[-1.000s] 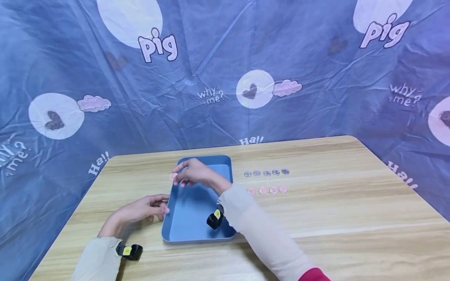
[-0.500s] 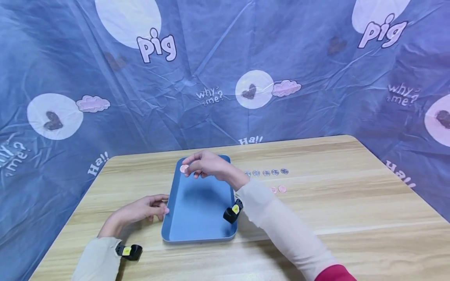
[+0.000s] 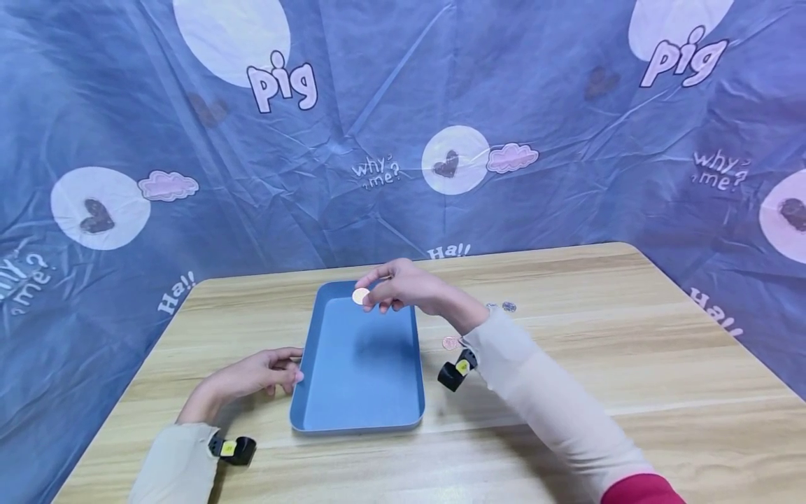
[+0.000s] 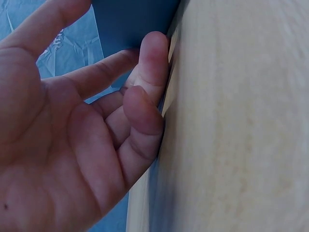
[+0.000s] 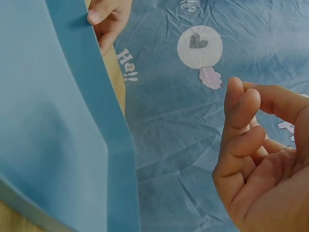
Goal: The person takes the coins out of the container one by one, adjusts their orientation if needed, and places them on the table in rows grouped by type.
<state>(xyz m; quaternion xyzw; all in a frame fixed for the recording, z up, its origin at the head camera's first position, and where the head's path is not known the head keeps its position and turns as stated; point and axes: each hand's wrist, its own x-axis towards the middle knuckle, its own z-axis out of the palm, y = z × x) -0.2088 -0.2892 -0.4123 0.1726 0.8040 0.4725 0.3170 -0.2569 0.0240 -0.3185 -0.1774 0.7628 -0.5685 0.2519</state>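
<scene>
Between thumb and fingers, my right hand point(image 3: 409, 285) pinches a pale, round coin point(image 3: 361, 296) above the far end of a blue tray point(image 3: 352, 392). In the right wrist view, the fingers of that right hand point(image 5: 260, 159) hide the coin. My left hand point(image 3: 261, 374) touches the tray's left side from outside, and its thumb meets the rim. From the left wrist, several fingers of my left hand point(image 4: 72, 125) look loosely bent near the tabletop, holding nothing. The tray's inside shows no coin.
A pinkish coin point(image 3: 450, 343) lies right of the tray, partly by my wrist. Farther back, a silver coin point(image 3: 508, 306) shows past my forearm, which hides others. The wooden table point(image 3: 630, 350) ends at a blue printed curtain point(image 3: 535, 210).
My right hand has carried the coin from the tray's left rim rightward and slightly up. Its forearm now covers most of the coin rows. My left hand has stayed put.
</scene>
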